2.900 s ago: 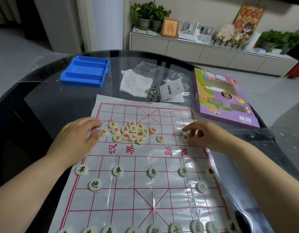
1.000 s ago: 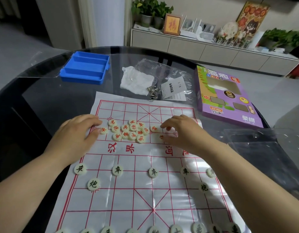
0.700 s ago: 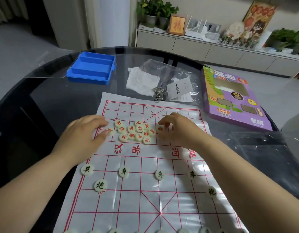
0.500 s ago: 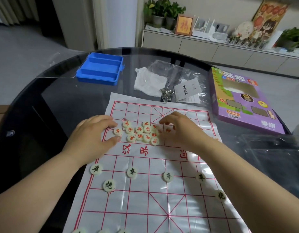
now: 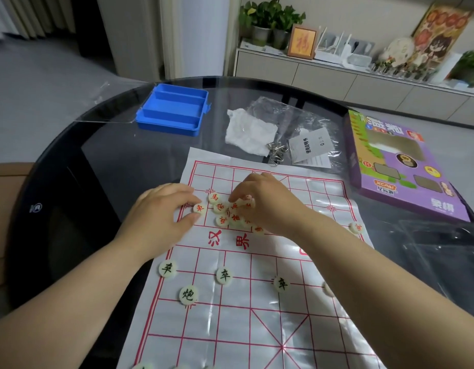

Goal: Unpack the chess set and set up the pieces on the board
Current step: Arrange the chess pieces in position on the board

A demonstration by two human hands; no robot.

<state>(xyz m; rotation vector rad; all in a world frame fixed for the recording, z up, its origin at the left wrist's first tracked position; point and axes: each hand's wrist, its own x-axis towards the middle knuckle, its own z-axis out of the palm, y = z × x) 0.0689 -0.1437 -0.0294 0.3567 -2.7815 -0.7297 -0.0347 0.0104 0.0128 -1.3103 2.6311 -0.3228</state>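
Both hands are on the red pile (image 5: 232, 219) in the middle of the board (image 5: 257, 323).
I see my left hand (image 5: 161, 217) pinching one red piece (image 5: 200, 208) at the pile's left. My right hand (image 5: 268, 209) curls over the pile, and I cannot tell if it grips anything. Black pieces (image 5: 224, 275) sit nearer.

Both forearms are reaching forward, converging toward the middle. Left hand (image 5: 161, 213) is lying palm down, thumb and forefinger curving toward each other. Right hand (image 5: 268, 206) is arching over, fingertips (image 5: 233, 199) bunched and pointing down; any grip is hidden.
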